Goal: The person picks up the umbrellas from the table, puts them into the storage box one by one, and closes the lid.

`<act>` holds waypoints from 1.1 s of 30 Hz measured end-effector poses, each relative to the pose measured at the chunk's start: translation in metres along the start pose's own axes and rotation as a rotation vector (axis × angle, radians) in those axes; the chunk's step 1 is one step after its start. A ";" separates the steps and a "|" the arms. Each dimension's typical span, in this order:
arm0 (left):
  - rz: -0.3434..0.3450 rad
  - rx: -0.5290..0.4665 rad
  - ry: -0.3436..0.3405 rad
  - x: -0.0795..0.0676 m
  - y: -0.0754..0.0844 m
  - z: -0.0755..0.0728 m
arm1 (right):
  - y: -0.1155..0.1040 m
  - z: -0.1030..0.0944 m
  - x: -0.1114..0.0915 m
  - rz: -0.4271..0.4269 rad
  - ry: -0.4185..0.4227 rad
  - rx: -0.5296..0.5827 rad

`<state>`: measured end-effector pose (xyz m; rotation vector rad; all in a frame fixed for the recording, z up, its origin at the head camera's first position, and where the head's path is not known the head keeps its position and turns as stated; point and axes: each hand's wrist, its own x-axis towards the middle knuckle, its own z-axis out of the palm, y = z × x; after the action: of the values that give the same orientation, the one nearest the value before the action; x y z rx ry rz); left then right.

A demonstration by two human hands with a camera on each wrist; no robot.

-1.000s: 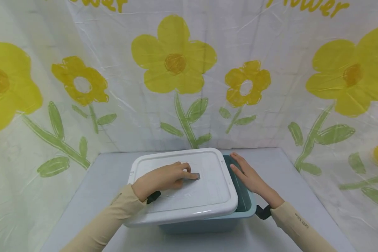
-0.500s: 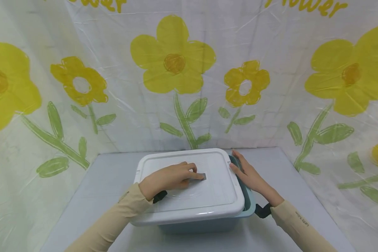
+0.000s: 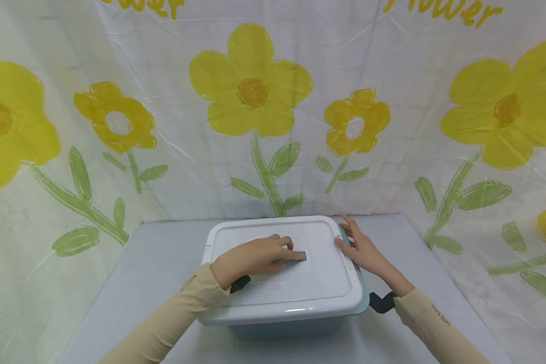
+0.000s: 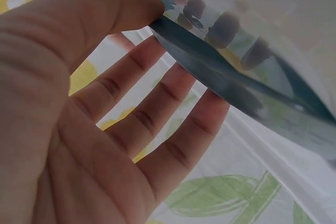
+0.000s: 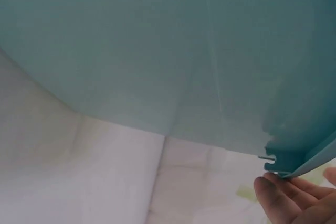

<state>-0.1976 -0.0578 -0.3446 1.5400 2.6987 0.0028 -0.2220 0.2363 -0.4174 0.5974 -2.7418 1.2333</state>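
A white lid (image 3: 323, 283) lies over a light blue storage box (image 3: 291, 327), covering nearly all of its top and tilting a little up at the left. On the lid is a grey handle (image 3: 302, 256). My left hand (image 3: 257, 258) grips this handle (image 4: 210, 69), thumb on one side and fingertips on the other in the left wrist view. At the box's right side, my right hand (image 3: 361, 253) has its thumb at the lid's edge and its fingers bent about the rim. From below, the right wrist view shows fingertips (image 5: 270, 187) against the box's rim. The box's contents are hidden.
The box stands on a table with a pale grey cover (image 3: 164, 263). Behind it hangs a white curtain (image 3: 186, 167) printed with yellow flowers, close to the table's far edge. A black strap (image 3: 382, 303) sits at the right wrist.
My left hand has slid the lid to the right, narrowing the gap at the box's right side. The right hand's thumb now meets the lid's edge, and its fingers have bent more.
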 end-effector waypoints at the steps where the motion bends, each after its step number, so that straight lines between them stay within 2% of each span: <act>1: 0.003 0.003 0.002 0.000 0.000 0.000 | 0.000 0.000 0.000 -0.003 -0.002 0.006; 7: -0.006 -0.017 0.008 0.001 0.003 -0.002 | -0.001 -0.003 -0.002 -0.012 -0.001 0.019; 14: -0.012 -0.016 0.004 0.002 0.004 -0.003 | -0.002 -0.005 0.000 -0.064 0.026 -0.022; 20: -0.006 -0.015 0.012 0.002 0.003 -0.004 | -0.003 -0.004 0.001 -0.056 0.025 -0.022; 33: 0.049 0.004 0.065 0.004 0.003 -0.003 | -0.001 -0.005 0.000 -0.093 0.018 0.012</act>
<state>-0.1967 -0.0528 -0.3417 1.6353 2.7099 0.0504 -0.2218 0.2395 -0.4131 0.7028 -2.6608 1.2284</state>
